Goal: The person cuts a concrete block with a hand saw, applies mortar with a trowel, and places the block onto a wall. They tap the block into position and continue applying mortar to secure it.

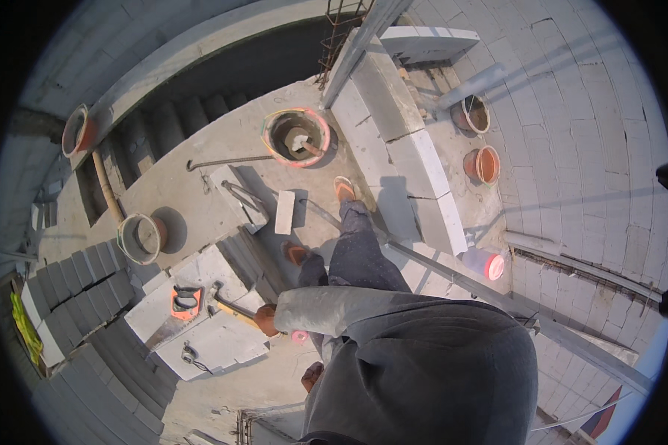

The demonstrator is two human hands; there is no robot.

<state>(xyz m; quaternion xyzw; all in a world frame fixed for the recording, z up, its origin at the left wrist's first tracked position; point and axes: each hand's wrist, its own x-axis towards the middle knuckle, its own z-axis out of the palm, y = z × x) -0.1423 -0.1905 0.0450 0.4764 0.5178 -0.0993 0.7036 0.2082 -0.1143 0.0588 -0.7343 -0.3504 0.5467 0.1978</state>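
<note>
At the end of a grey sleeve, my right hand point(266, 319) is closed round the yellow handle of a hammer point(228, 302). The hammer's head rests over pale blocks point(230, 343). A hand saw point(185, 302) with an orange and black handle lies on the blocks, beside a small dark metal tool point(192, 356) with a cord or strap. My left hand point(312, 377) shows only in part beside my grey clothing, so its grip is unclear. A small pink round thing point(299, 337) is near my right hand.
A mortar tub point(297, 115) stands ahead near a low block wall point(416, 159). Buckets point(142, 239) stand left, others point(482, 165) right. A loose block point(284, 212) lies by my feet. A long metal bar point(453, 276) crosses at right. Steps point(167, 126) descend at far left.
</note>
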